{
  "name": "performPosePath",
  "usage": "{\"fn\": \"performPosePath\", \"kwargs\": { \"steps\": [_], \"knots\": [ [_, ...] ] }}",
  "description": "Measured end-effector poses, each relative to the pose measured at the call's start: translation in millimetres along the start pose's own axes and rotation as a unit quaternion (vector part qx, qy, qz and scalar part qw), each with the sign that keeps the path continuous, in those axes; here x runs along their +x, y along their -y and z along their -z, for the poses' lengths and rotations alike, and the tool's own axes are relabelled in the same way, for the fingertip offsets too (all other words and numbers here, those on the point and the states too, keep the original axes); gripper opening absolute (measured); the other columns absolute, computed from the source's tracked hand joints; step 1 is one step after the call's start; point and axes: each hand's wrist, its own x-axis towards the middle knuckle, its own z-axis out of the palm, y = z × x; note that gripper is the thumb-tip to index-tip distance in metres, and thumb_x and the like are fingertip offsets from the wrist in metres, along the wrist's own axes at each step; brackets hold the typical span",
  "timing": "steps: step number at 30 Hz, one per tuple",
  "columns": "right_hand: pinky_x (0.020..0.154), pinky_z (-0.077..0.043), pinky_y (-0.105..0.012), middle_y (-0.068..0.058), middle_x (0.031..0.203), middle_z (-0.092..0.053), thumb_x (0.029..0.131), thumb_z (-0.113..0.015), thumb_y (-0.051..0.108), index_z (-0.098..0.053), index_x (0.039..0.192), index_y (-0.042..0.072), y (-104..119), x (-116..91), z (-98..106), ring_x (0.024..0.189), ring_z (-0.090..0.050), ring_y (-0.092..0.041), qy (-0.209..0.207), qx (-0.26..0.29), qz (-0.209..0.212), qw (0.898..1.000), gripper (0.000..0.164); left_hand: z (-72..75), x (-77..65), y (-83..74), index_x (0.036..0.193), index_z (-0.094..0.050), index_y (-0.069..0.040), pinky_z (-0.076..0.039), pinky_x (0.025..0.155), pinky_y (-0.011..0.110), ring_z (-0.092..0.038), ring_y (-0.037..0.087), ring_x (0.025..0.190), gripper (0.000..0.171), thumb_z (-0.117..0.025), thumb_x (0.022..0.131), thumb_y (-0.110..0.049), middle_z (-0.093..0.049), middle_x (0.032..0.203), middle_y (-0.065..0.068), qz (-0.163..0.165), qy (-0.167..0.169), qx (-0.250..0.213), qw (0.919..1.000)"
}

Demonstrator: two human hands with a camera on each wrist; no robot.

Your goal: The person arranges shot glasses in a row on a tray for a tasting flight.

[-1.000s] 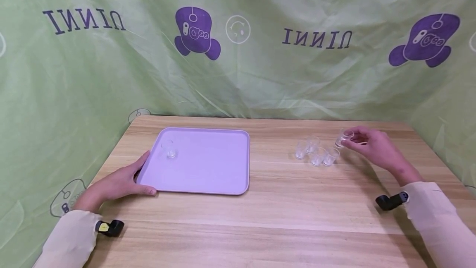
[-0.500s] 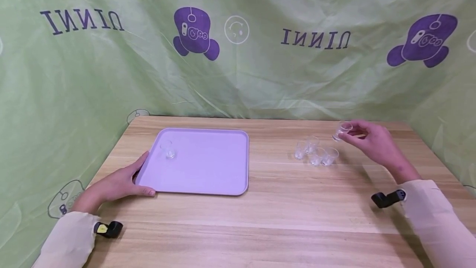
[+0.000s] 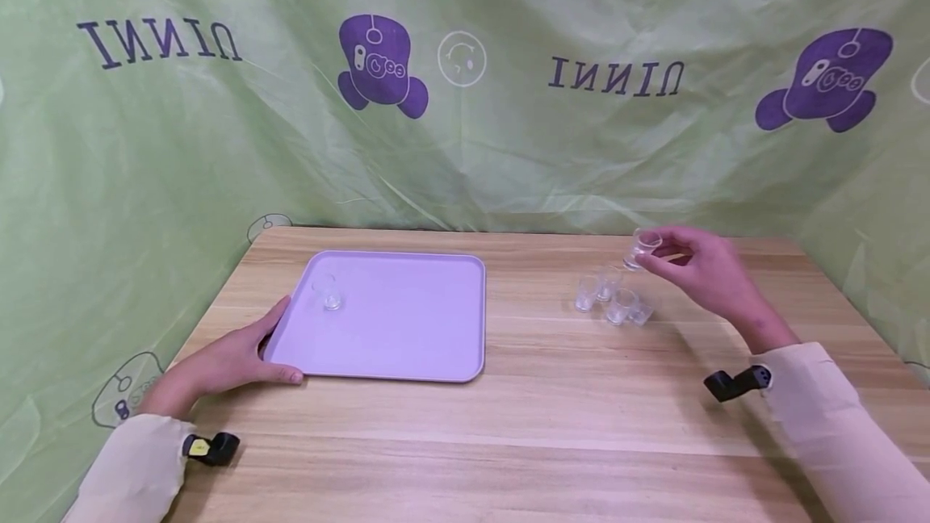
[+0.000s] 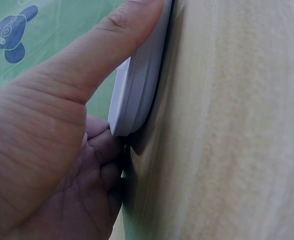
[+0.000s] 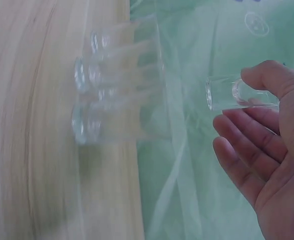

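Observation:
My right hand (image 3: 708,269) pinches a small clear shot glass (image 3: 634,255) between thumb and fingers, raised above the table. The right wrist view shows this shot glass (image 5: 219,92) with the thumb on one side and fingers on the other. Below and left of it, several similar shot glasses (image 3: 618,309) stand close together on the table. On the left, my left hand (image 3: 228,357) grips the near left corner of a light purple tray (image 3: 407,321), thumb along its front edge. One shot glass (image 3: 332,299) stands on the tray's left part.
The wooden table (image 3: 465,442) spans the space between tray and glasses. Behind it hangs a green curtain (image 3: 465,160) with purple prints, close to the table's back edge. Each sleeve carries a small black camera (image 3: 734,382).
My right hand has lifted the shot glass and carried it left, to above and behind the grouped glasses. The left hand and tray stay in place.

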Motion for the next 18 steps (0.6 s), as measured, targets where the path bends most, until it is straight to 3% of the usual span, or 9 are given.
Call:
{"fn": "performPosePath", "kwargs": {
  "steps": [6,12,18],
  "knots": [
    [0.074,-0.051,-0.013,-0.013,0.102,-0.075,0.096,-0.076,0.016,-0.072,0.118,0.003,13,7,-10,0.086,-0.068,-0.006,0.010,0.020,0.021,1.000,0.027,-0.1,-1.1,-0.4,0.164,-0.004,0.001,-0.036,0.102,0.061,-0.045,0.048,0.131,0.126,-0.088,0.081,-0.043,-0.029,0.157,0.039,-0.004,-0.004,0.007,1.0000],
    [0.075,-0.053,-0.015,-0.009,0.105,-0.075,0.096,-0.077,0.016,-0.072,0.119,0.003,25,14,-22,0.090,-0.070,-0.010,0.021,0.026,0.036,0.999,0.027,-1.6,-0.5,-1.3,0.163,-0.003,0.002,-0.034,0.104,0.063,-0.041,0.051,0.134,0.126,-0.088,0.081,-0.044,-0.025,0.158,0.039,-0.002,0.000,0.000,1.0000],
    [0.078,-0.055,-0.020,-0.009,0.109,-0.074,0.096,-0.077,0.017,-0.071,0.121,0.003,47,29,-45,0.095,-0.071,-0.023,0.042,0.060,0.049,0.996,0.029,0.6,-2.1,0.0,0.163,-0.001,0.001,-0.032,0.105,0.065,-0.036,0.053,0.137,0.127,-0.088,0.081,-0.044,-0.022,0.159,0.039,0.005,0.001,-0.009,0.9999]
  ]
}}
